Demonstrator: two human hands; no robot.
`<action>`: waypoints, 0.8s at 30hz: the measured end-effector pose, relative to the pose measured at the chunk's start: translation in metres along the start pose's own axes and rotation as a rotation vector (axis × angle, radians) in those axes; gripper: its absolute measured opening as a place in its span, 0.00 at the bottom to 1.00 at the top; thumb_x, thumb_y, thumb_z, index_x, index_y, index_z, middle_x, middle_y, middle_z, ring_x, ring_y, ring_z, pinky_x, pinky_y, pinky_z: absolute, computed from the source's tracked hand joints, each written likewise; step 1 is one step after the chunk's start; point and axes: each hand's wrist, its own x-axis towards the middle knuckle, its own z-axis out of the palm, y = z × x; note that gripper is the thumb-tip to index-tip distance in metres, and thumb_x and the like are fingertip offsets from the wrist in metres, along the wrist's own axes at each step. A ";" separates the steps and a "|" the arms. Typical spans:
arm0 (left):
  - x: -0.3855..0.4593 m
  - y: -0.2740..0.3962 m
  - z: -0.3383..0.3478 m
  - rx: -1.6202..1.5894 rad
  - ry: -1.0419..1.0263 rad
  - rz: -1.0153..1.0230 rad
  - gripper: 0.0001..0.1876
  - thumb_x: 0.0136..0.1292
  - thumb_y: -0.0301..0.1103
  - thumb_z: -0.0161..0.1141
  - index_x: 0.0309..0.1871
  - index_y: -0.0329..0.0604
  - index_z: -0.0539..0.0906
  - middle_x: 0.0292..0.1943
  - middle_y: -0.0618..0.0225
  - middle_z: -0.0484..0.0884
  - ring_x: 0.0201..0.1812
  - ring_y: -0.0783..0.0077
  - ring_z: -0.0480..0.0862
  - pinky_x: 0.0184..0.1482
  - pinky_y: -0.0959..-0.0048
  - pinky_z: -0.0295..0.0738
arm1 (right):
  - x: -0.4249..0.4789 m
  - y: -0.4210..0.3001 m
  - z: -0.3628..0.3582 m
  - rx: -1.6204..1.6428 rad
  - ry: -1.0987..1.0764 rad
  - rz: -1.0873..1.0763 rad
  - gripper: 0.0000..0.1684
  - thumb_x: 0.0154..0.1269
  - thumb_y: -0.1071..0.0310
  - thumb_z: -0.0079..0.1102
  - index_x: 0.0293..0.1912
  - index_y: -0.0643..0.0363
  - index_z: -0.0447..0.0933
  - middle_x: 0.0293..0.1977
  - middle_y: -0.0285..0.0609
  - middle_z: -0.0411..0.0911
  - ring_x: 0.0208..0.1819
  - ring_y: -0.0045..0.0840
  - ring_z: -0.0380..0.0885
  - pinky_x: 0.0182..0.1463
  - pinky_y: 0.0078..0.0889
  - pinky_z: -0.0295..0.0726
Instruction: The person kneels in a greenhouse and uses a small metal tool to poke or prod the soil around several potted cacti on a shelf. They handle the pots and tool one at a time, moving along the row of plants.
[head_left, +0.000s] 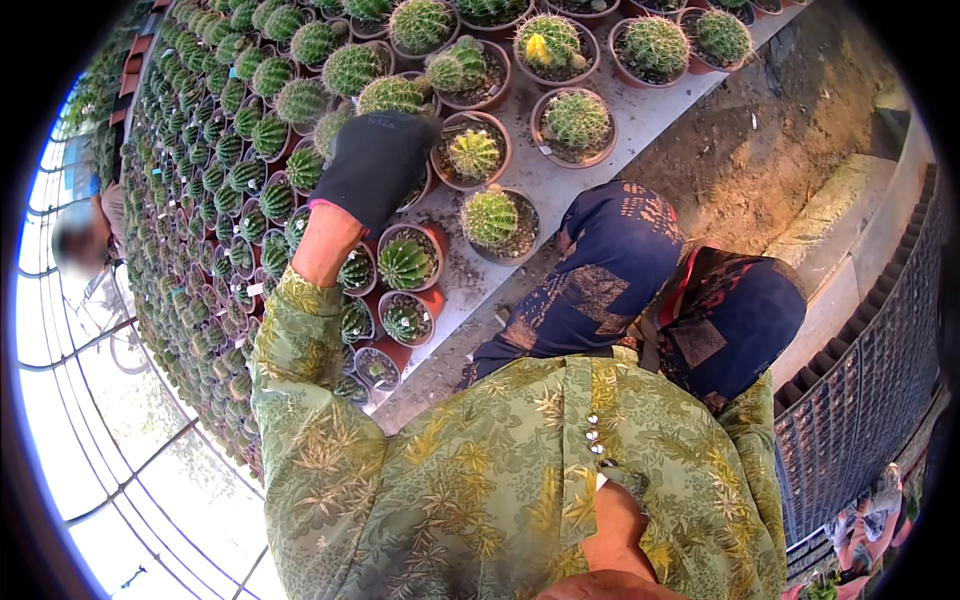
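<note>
My left hand (382, 161), in a black glove, reaches over the rows of potted cacti. Its fingertips are hard to make out, so whether it holds anything cannot be told. Right beside the glove stands a round cactus with a yellowish top (474, 154) in a brown plastic pot. Below that, another potted cactus (490, 217) sits near the bench's edge. A cactus bearing a yellow bloom (551, 45) is farther up, with a potted spiny cactus (574, 124) below it. Smaller ribbed cacti (405, 262) stand under my wrist. My right hand is out of view.
Dense rows of small potted cacti (225, 176) cover the left side. The pale bench edge (480, 281) runs diagonally past my knees (622, 232). Bare soil (757, 142) lies beyond it. Stacked black plastic trays (862, 420) stand at right. A person (86, 232) is at far left.
</note>
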 end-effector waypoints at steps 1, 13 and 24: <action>0.000 -0.001 0.001 -0.010 0.013 -0.006 0.07 0.49 0.28 0.56 0.33 0.46 0.78 0.26 0.58 0.78 0.32 0.53 0.79 0.33 0.60 0.71 | 0.000 -0.001 0.000 -0.005 0.000 -0.004 0.14 0.64 0.67 0.52 0.47 0.62 0.75 0.40 0.41 0.78 0.38 0.26 0.77 0.44 0.26 0.75; 0.007 0.001 0.006 -0.002 -0.024 -0.036 0.10 0.48 0.30 0.60 0.36 0.49 0.80 0.28 0.59 0.79 0.35 0.53 0.79 0.36 0.60 0.73 | 0.002 -0.002 0.000 -0.006 -0.002 -0.002 0.14 0.64 0.66 0.53 0.47 0.62 0.76 0.39 0.40 0.78 0.37 0.25 0.77 0.43 0.25 0.75; -0.011 -0.006 0.010 0.004 -0.009 -0.020 0.05 0.50 0.30 0.56 0.31 0.45 0.78 0.25 0.57 0.78 0.32 0.53 0.79 0.33 0.59 0.72 | 0.002 -0.002 0.000 -0.027 -0.021 0.006 0.14 0.63 0.66 0.54 0.47 0.61 0.76 0.38 0.39 0.78 0.36 0.24 0.77 0.41 0.24 0.75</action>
